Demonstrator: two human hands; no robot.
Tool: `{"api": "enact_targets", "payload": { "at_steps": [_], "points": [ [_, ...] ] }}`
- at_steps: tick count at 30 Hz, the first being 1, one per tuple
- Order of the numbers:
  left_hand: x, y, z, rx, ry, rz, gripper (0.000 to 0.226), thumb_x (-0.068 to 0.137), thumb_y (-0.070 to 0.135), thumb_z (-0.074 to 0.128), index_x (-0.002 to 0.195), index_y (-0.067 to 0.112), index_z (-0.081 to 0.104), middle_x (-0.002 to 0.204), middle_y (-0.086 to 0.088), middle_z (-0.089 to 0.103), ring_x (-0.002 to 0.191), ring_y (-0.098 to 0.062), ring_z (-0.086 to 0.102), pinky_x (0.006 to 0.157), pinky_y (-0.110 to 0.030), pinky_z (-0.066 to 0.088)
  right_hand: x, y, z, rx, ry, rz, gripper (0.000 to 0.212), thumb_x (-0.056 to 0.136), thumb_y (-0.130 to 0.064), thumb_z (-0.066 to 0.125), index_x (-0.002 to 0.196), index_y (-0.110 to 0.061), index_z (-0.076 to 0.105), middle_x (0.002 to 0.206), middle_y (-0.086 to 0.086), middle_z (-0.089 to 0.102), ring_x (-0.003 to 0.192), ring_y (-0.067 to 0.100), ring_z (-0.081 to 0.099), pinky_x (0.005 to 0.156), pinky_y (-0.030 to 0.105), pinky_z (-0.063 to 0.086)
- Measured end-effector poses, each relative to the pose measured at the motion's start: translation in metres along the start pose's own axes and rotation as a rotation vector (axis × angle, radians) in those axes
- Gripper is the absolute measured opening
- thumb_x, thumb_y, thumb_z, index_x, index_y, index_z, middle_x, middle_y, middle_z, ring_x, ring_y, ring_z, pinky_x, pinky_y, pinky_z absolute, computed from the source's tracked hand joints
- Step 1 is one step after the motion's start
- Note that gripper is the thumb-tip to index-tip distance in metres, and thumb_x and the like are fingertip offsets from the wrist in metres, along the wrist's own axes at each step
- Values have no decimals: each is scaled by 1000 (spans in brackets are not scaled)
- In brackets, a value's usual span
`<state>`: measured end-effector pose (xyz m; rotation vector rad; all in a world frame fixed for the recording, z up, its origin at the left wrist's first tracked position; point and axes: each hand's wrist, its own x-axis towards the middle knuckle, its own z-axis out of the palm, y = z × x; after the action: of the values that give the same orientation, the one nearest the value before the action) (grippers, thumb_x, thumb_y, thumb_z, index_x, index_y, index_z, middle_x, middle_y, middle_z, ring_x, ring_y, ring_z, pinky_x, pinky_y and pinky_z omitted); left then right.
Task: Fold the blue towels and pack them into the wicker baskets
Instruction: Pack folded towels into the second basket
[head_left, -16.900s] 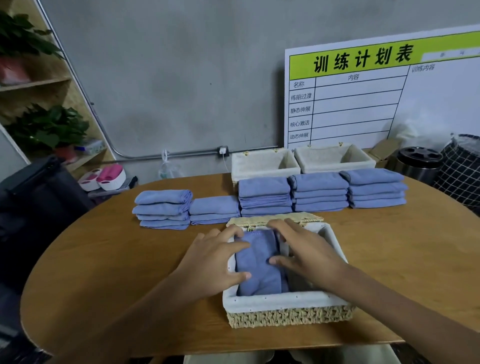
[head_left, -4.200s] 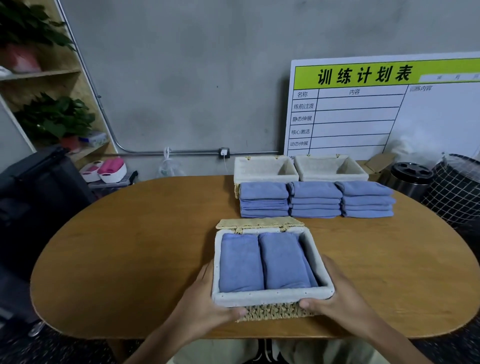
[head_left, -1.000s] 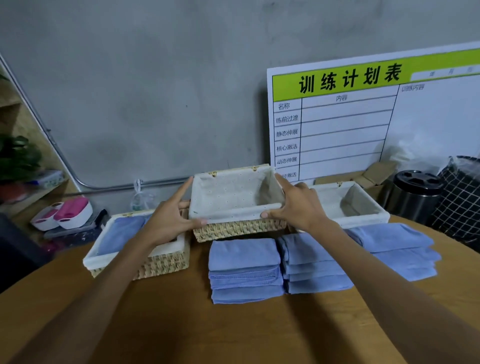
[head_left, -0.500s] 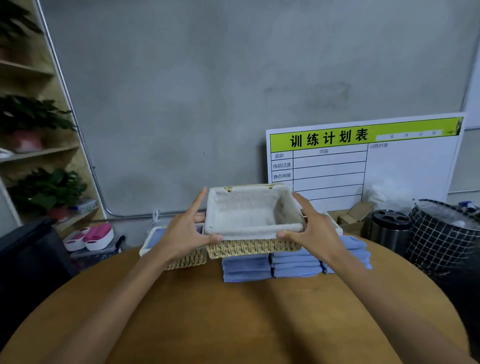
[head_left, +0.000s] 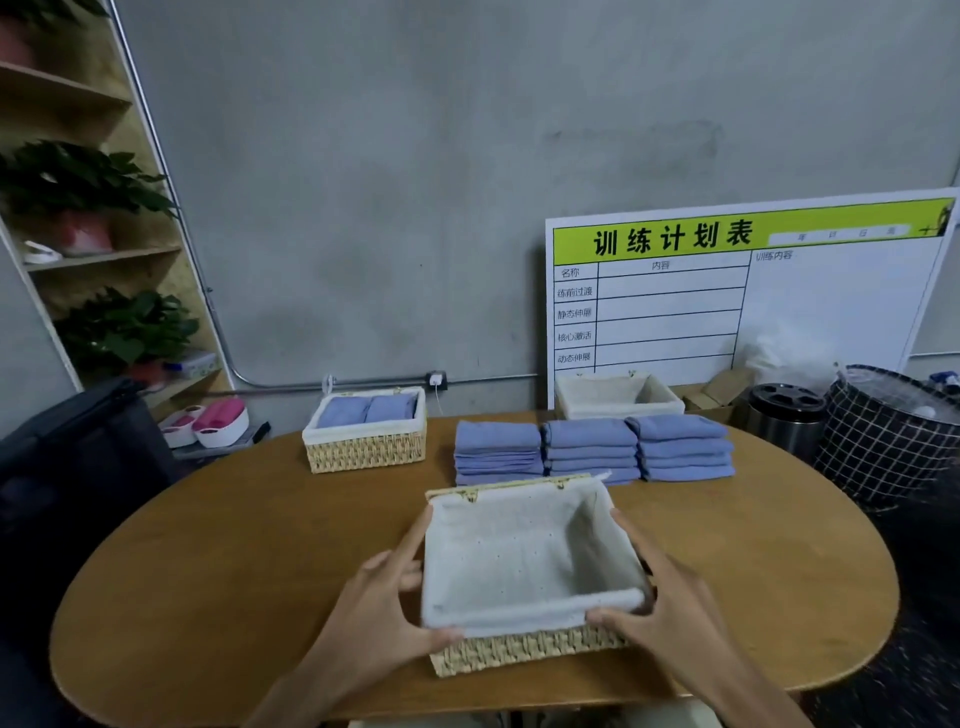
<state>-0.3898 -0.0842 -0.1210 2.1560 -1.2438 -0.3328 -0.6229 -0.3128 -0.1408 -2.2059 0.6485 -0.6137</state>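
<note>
Two hands hold one empty wicker basket (head_left: 524, 566) at the near edge of the table (head_left: 218, 561): the left hand (head_left: 384, 618) clasps its left side, thumb hooked over the near rim, and the right hand (head_left: 660, 608) clasps the right side the same way, thumb on the white liner. The hands are apart, the basket's width between them.

The step in hand looks like setting this basket down ready for filling. To do it well, I would lower it flat so the woven base sits fully on the wood, square to the body, with its hinged lid side turned away, and keep it short of the stacks so a towel can be lifted across without snagging the rim.

Behind the empty basket stand three stacks of folded blue towels (head_left: 592, 449), side by side and touching. To the left of those stacks sits a packed basket (head_left: 366, 436) holding two folded piles side by side, filling it. Behind the stacks, near the whiteboard (head_left: 727, 291), a third basket (head_left: 615, 397) shows only its pale liner; it appears empty.
</note>
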Motion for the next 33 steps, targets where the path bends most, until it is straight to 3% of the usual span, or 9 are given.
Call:
{"api": "enact_targets", "payload": {
  "at_steps": [5,8,11,14,16,19,21,28,33],
  "points": [
    [10,-21,18,-11,27,-7,131,55,74,82,143,67,-15,102,45,60,115,27,39,117,-28,27,-1,19,13,55,-3,77,104,56,-63,87,139,-65,23,137,-24,53,114,3,58,85,19,49],
    [13,-25,19,7,22,-12,130,57,72,82,145,64,-13,93,50,57,119,21,39,115,-28,26,-3,23,19,58,4,81,103,57,-62,87,138,-64,23,120,-20,62,95,6,65,87,31,55],
    [17,-28,8,11,-63,-28,124,56,82,75,143,69,-12,109,37,62,126,10,43,116,-34,28,-3,23,8,-13,-83,73,101,61,-72,78,139,-65,15,118,-22,58,100,11,64,86,27,53],
    [34,-33,-17,-13,-105,32,90,71,91,49,148,63,11,107,29,70,119,9,55,114,-40,34,14,22,-20,-133,-109,14,75,69,-94,40,135,-68,16,116,-33,54,99,2,62,74,19,48],
    [58,-31,-33,10,-17,55,63,85,84,32,142,57,32,99,31,71,107,7,63,106,-39,40,46,23,-38,-167,19,-30,72,72,-96,26,132,-58,36,105,-27,62,93,-8,59,66,18,43],
    [119,-23,-49,26,171,83,35,97,60,41,124,48,57,88,24,73,86,-18,72,80,-41,55,116,18,-44,-142,145,-73,73,77,-91,27,125,-43,54,102,-26,63,95,-8,59,70,22,44],
    [170,-20,-52,71,220,107,21,101,48,48,113,44,64,89,20,73,83,-6,68,76,-32,53,165,12,-30,-149,126,-90,65,83,-81,34,125,-37,58,110,-19,64,103,1,59,78,26,49],
    [327,-21,-19,227,135,193,17,97,32,58,99,26,74,102,8,73,96,-13,66,90,-42,51,284,22,47,-370,-29,-133,41,100,-53,45,123,-22,60,119,7,58,109,31,54,80,37,42],
    [385,-40,5,410,-219,108,47,99,38,59,142,21,52,147,-1,53,133,-22,50,108,-35,40,305,37,74,-521,-28,-98,34,101,-50,45,116,-28,65,117,2,58,113,29,52,91,41,38]
  ]
}}
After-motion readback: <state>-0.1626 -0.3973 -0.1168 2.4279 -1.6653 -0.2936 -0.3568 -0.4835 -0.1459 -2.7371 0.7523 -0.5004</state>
